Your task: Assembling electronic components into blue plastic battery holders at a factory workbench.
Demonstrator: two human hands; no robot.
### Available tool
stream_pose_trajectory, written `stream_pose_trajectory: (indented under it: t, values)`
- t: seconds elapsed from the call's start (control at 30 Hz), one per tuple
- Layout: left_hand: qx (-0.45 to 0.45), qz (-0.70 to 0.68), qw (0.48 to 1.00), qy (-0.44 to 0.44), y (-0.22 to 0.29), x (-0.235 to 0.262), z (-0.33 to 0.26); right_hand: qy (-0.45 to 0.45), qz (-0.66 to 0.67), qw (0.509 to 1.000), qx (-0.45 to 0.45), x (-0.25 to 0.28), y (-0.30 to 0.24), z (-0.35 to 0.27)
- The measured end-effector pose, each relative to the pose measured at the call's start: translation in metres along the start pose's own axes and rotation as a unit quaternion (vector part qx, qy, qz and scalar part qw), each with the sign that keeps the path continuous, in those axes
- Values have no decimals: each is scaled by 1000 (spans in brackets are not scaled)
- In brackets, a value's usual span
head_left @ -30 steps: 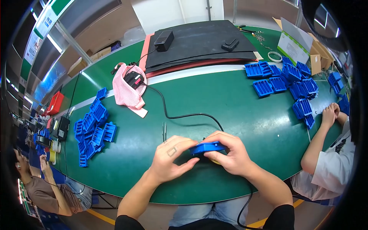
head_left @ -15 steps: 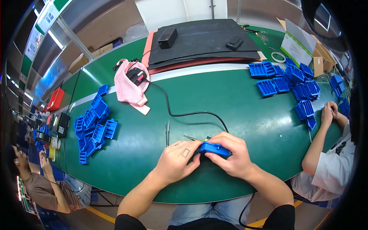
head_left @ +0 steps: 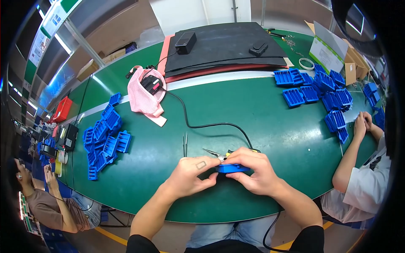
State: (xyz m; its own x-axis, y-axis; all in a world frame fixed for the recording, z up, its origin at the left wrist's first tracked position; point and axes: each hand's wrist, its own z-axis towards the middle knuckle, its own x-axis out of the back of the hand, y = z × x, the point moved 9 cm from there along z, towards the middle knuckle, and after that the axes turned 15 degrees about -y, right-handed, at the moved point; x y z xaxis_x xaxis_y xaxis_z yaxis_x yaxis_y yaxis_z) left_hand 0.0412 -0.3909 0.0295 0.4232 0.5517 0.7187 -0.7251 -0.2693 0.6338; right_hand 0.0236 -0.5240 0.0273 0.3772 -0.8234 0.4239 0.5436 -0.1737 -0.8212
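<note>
Both hands grasp one small blue moulded plastic part (head_left: 231, 168) between them: the left hand (head_left: 194, 173) pinches its left end with curled fingers, and the right hand (head_left: 253, 170) closes over its right end and top, covering much of it. The part is held just above the green oval work table (head_left: 236, 114), near the table's front edge and directly before the person.

Just behind the hands lies a small pair of pliers (head_left: 213, 153) with yellow grips, its tips pointing left. A pair of slim metal tweezers (head_left: 184, 143) lies on the table just beyond the left hand. A black cable (head_left: 202, 125) runs from behind the right hand across the table to a pink mesh pouch (head_left: 145, 97).

A heap of blue plastic trays (head_left: 103, 137) lies at the far left of the table; a second heap of blue trays (head_left: 320, 90) lies at the far right. Black foam mats (head_left: 223, 48) are stacked at the rear.

A co-worker's clasped hands (head_left: 363, 122) rest on the right edge.
</note>
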Motion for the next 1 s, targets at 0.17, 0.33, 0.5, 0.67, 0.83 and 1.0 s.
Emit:
stream_pose_trajectory:
  t: [0.17,0.33,0.5,0.67,0.83,1.0]
  values:
    - [-24,-38,998,-53,7,-5,3,-78,15,997,16,0,-2,1]
    - [-31,-54,996,-69,16,-8,3,-133,63,989,20,-2,-2,1]
    - [-34,-66,991,-110,16,-16,2,-163,75,983,21,-1,-4,-1]
    - [-40,-100,994,24,11,12,1,-26,185,982,-6,24,9,-5]
    - [24,-142,987,68,-11,18,-13,61,296,953,-11,24,27,-11]
    - [66,-160,984,46,-15,3,-6,98,297,949,-50,17,37,-15]
